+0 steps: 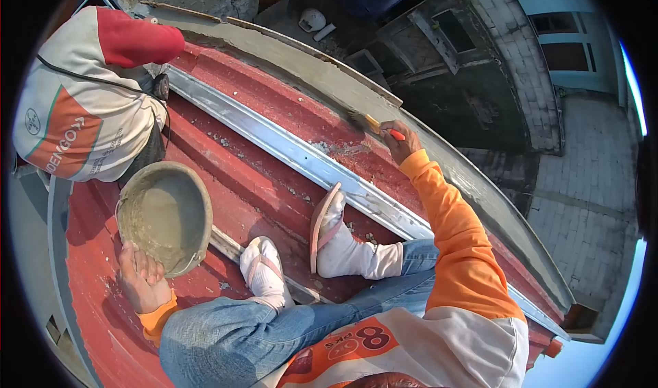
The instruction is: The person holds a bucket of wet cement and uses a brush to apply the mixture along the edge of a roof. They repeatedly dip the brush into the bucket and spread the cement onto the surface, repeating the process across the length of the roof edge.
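Note:
My right hand (399,142) grips a paintbrush (373,123) with a red and yellow handle. Its dark bristles rest against the grey mortar strip (301,73) along the roof's edge. At the left, the fingers of my left hand (142,273) are curled at the near rim of a bucket (199,182). Grey, watery cement (166,210) partly fills the bucket, which stands tilted on the red roof.
Red ribbed roofing (226,141) lies under my sandalled feet, crossed by a shiny metal channel (288,147). Another person (89,93) in a red-sleeved shirt crouches at the upper left. Beyond the mortared edge, the roof drops to a yard (473,107) and block walls (507,45).

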`<control>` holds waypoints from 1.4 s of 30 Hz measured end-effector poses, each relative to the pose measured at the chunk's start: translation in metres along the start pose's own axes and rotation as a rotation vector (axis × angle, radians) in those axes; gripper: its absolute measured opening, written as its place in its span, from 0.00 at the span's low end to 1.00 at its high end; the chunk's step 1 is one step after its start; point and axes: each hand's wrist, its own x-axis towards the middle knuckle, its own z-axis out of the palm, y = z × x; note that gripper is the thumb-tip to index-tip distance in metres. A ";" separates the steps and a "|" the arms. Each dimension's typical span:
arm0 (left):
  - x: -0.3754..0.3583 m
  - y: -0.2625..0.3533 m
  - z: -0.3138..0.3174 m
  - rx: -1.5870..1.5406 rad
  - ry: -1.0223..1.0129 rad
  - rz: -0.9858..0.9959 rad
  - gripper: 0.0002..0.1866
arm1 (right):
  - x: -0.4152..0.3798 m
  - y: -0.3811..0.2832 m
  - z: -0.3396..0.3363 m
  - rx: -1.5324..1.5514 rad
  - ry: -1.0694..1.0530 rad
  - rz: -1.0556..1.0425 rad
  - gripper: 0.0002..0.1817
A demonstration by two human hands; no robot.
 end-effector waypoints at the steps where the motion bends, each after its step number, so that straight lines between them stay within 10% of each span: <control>1: 0.001 -0.002 0.002 -0.006 0.017 -0.004 0.10 | -0.023 0.000 -0.026 -0.065 -0.049 0.017 0.05; 10: -0.004 -0.004 0.021 0.051 0.029 -0.014 0.09 | 0.013 -0.022 -0.027 -0.517 -0.408 0.178 0.08; 21: -0.001 -0.007 0.004 0.046 -0.024 -0.029 0.10 | 0.161 -0.042 0.108 0.205 -0.005 0.039 0.06; 34: 0.012 -0.013 -0.001 -0.037 -0.148 -0.002 0.11 | -0.192 0.018 -0.203 -0.287 -0.156 0.308 0.05; 42: 0.010 -0.010 0.006 0.036 -0.156 -0.062 0.13 | -0.141 0.000 -0.193 -0.334 0.145 0.328 0.05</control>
